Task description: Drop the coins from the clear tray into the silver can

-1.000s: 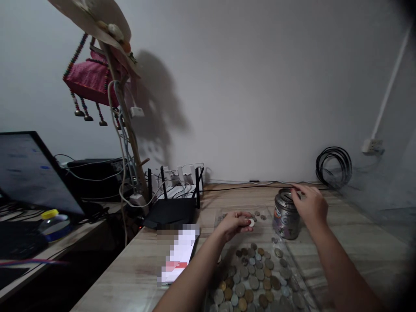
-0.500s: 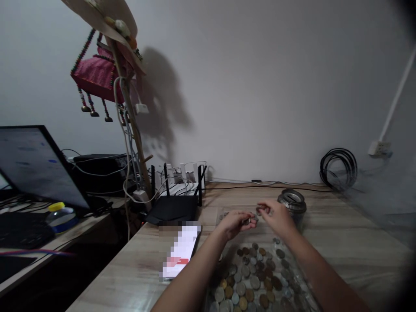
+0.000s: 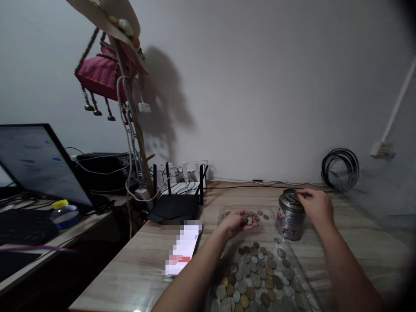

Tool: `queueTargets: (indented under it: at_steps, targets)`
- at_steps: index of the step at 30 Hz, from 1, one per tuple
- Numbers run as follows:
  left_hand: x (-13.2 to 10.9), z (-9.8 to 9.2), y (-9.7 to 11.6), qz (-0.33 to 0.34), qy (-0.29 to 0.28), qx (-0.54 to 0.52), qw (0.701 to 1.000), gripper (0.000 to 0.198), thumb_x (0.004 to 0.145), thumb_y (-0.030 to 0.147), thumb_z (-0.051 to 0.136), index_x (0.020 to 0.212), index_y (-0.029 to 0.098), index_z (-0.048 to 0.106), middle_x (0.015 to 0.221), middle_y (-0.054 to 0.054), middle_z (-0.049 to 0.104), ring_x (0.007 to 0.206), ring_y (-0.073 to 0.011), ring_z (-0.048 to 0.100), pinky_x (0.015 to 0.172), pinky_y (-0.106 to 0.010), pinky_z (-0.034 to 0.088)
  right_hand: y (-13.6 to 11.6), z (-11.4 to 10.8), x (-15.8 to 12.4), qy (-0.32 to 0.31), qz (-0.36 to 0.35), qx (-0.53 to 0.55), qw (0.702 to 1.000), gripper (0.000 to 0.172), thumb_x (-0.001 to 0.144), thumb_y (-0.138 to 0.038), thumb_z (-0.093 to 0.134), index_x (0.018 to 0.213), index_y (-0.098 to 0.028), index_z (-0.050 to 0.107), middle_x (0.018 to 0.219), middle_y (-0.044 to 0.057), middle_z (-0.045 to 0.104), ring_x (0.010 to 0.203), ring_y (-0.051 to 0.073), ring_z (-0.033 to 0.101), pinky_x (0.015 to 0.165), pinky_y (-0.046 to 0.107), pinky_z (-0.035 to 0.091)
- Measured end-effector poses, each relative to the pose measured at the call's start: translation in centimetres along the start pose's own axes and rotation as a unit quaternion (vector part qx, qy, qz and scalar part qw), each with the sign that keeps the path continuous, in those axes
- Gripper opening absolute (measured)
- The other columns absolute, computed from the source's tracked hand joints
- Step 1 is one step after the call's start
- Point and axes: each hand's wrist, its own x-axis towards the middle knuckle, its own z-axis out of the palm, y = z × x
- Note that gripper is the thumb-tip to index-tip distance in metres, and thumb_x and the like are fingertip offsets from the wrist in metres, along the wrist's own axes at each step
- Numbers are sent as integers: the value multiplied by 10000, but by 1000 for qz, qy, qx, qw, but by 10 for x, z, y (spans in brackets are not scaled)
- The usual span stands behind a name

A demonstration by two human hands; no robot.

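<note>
My left hand (image 3: 238,222) hovers low over the wooden table (image 3: 354,253), fingers curled around a small pale coin (image 3: 249,220). My right hand (image 3: 316,206) is pinched over the top of a metal coin tin (image 3: 289,214); whatever its fingertips hold is too small to make out. Several loose coins (image 3: 256,277) in silver, copper and gold tones lie spread on a clear plastic sheet between my forearms. A few more coins (image 3: 260,213) lie just beyond my left hand.
A phone (image 3: 182,251) lies left of the coins, with a black router (image 3: 173,203) and tangled cables behind it. At the left stand a monitor (image 3: 35,162) and a yellow-capped bottle (image 3: 65,213). A coiled black cable (image 3: 340,168) hangs at the back right.
My right hand went from the tin over to my left hand, then returned to the tin's top. My left hand stayed almost in place.
</note>
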Motion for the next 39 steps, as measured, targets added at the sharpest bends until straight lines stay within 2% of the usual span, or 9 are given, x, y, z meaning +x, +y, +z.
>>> queueTargets:
  at_steps: [4,9,11,16,23,25,28,31,39]
  targets:
    - [0,1,-1,7,4,23,1000,347,651,76,585,988,118,509,800,-75,661,768,-167,648,648,-221,472,0,-1,1,-22,-25,32,999,252,703,-376,507,725,-210,695,732,51,674,707,217,576,604,305,397]
    - [-1,0,1,19,17,37,999,396,642,138,632,1027,132,537,836,-59,662,725,-157,648,575,-194,446,-35,-9,-12,76,-123,92,985,254,770,-346,482,815,-186,674,849,75,671,838,216,569,789,348,414]
    - [0,0,2,25,24,33,999,371,653,146,632,1016,135,557,836,-51,661,710,-143,646,559,-180,437,-55,-6,-26,20,-159,126,979,251,789,-341,466,825,-197,669,840,68,667,793,195,578,760,329,433]
    - [0,1,2,44,6,8,999,278,662,159,649,935,125,601,837,-59,659,698,-125,641,568,-170,438,-89,24,-62,-243,-215,130,937,241,755,-376,515,883,-267,688,796,48,676,683,199,601,599,316,456]
    - [-1,3,1,32,-27,28,999,253,659,202,666,893,125,609,834,-55,663,683,-123,633,612,-198,451,-93,44,-73,-325,-136,236,906,172,728,-293,523,778,-234,677,682,22,671,595,187,587,530,304,448]
    - [-1,4,1,23,-47,22,998,273,681,247,651,922,128,599,839,-67,663,711,-139,638,625,-212,454,-90,36,-65,-283,-140,236,919,169,733,-294,517,773,-228,666,684,25,665,613,184,579,565,305,450]
    - [-1,4,1,3,-45,10,999,279,719,315,601,921,125,580,797,-79,662,713,-151,636,664,-244,463,-77,20,-46,-96,-149,157,971,196,758,-314,492,792,-223,661,789,46,665,785,204,569,714,327,428]
    - [-2,3,1,-2,-18,-4,1000,281,737,366,559,872,120,570,790,-79,654,711,-150,628,683,-254,463,-54,6,-25,45,-89,62,993,224,746,-363,503,765,-211,665,775,62,649,833,219,539,704,315,395]
    - [-3,3,2,-15,-28,-36,999,293,758,390,522,870,121,556,817,-80,638,763,-160,623,713,-260,451,-6,2,1,23,8,85,996,258,680,-419,549,740,-210,687,721,43,659,706,196,565,617,284,384]
